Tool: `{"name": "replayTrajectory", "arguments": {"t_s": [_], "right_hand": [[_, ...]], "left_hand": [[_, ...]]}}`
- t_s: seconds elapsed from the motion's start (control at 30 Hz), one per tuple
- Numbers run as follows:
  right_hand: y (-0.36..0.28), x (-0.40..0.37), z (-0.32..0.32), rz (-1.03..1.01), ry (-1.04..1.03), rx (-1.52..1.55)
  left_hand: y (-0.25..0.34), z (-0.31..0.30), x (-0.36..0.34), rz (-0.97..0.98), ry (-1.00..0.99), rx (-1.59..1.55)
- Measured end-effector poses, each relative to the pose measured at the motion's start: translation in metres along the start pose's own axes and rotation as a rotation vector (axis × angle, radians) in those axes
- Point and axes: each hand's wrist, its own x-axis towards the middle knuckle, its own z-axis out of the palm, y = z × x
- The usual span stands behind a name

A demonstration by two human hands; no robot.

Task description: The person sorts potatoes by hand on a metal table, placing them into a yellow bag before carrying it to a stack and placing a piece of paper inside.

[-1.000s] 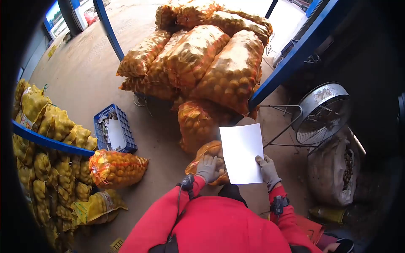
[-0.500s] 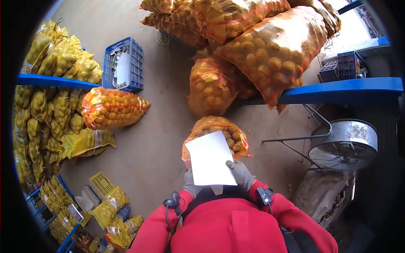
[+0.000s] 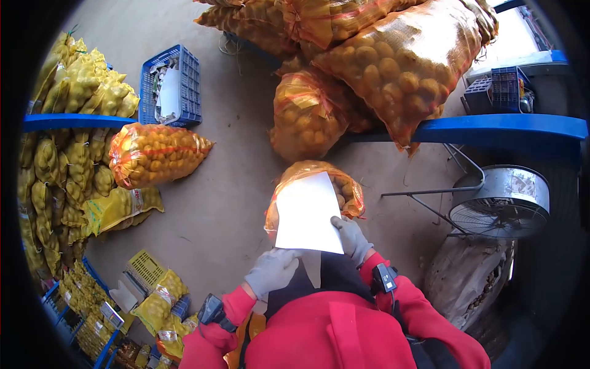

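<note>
A blank white sheet of paper [image 3: 308,212] is held over the mouth of an open orange mesh sack of potatoes [image 3: 348,192], hiding part of its contents. My right hand [image 3: 353,238], in a grey glove, grips the sheet by its right edge, thumb on top. Just below the paper's lower left corner is my gloved left hand [image 3: 272,271], its fingers loosely stretched to the right and nothing seen in them. A narrow pale strip [image 3: 311,269] shows beneath the sheet, against my dark trousers.
Full potato sacks [image 3: 393,67] are piled ahead, and another sack [image 3: 161,155] lies at left by a blue crate [image 3: 190,86]. Yellow net sacks [image 3: 58,166] are stacked far left. A metal drum fan [image 3: 501,200] stands right, below a blue beam [image 3: 491,128].
My left hand has come off the sheet and moved down and left. The right hand still holds the paper, which sits slightly higher in view. The view has shifted a little.
</note>
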Motion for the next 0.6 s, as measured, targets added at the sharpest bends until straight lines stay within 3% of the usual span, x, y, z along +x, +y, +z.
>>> {"name": "replayTrajectory", "arguments": {"t_s": [0.03, 0.13, 0.2, 0.27, 0.33, 0.37, 0.43, 0.47, 0.5, 0.53, 0.6], "right_hand": [[0.001, -0.006, -0.003, -0.024, 0.017, -0.023], [-0.006, -0.016, -0.004, -0.075, 0.035, -0.078], [-0.017, -0.009, -0.004, -0.107, 0.048, -0.191], [-0.022, 0.024, -0.026, -0.142, -0.001, -0.731], [-0.064, -0.004, -0.016, -0.233, 0.007, -1.07], [-0.081, -0.013, -0.014, -0.194, 0.015, -1.301], [-0.092, -0.028, -0.02, -0.08, 0.022, -1.754], [-0.084, -0.027, -0.031, -0.011, -0.12, -1.959], [-0.074, -0.024, -0.043, 0.062, -0.27, -2.16], [-0.065, -0.023, -0.054, 0.14, -0.432, -2.356], [-0.049, -0.03, -0.072, 0.156, -0.417, -2.313]], "left_hand": [[0.026, -0.024, -0.001, -0.089, 0.061, -0.307], [0.049, -0.038, 0.033, 0.141, 0.353, -0.203], [0.046, -0.021, 0.074, 0.167, 0.15, 0.092], [0.028, 0.01, 0.106, 0.146, -0.013, 0.371], [-0.003, 0.039, 0.134, 0.058, -0.137, 0.649], [-0.022, 0.054, 0.148, 0.001, -0.212, 0.639], [-0.041, 0.071, 0.152, 0.003, -0.092, 0.658], [-0.047, 0.077, 0.158, 0.012, -0.03, 0.668], [-0.035, 0.068, 0.166, -0.101, -0.162, 0.687], [-0.032, 0.066, 0.173, -0.128, -0.154, 0.69], [-0.031, 0.062, 0.181, -0.181, -0.135, 0.701]]}}
